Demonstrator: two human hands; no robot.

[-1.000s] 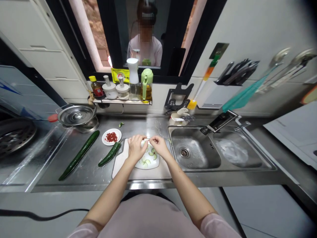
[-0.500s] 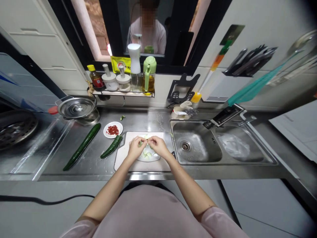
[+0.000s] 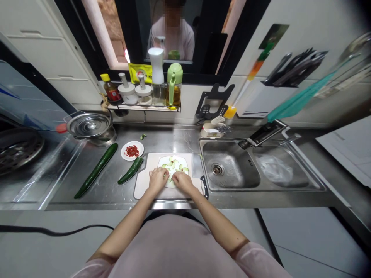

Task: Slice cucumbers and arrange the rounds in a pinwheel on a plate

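A white plate [image 3: 161,160] rests on a pale cutting board [image 3: 142,187], with thin cucumber slices [image 3: 173,162] laid on it in curved, pinwheel-like groups. My left hand [image 3: 158,180] is over the plate's left side, fingers curled, with a bit of green cucumber at the fingertips. At the plate's front right, my right hand [image 3: 182,181] has its fingertips pinched together just above a slice; whatever they hold is too small to make out. A knife [image 3: 205,187] with a black handle lies along the board's right edge.
Left of the board are a cut cucumber piece [image 3: 130,171], a white dish [image 3: 123,153] of chopped red chili and a whole cucumber [image 3: 97,170]. A lidded steel pot [image 3: 92,125] stands behind. The double sink [image 3: 232,185] is on the right; a condiment shelf [image 3: 145,108] hangs at the back.
Both hands have come down from the plate's far side towards its front edge and moved apart from each other. The slice groups at the back of the plate now show.
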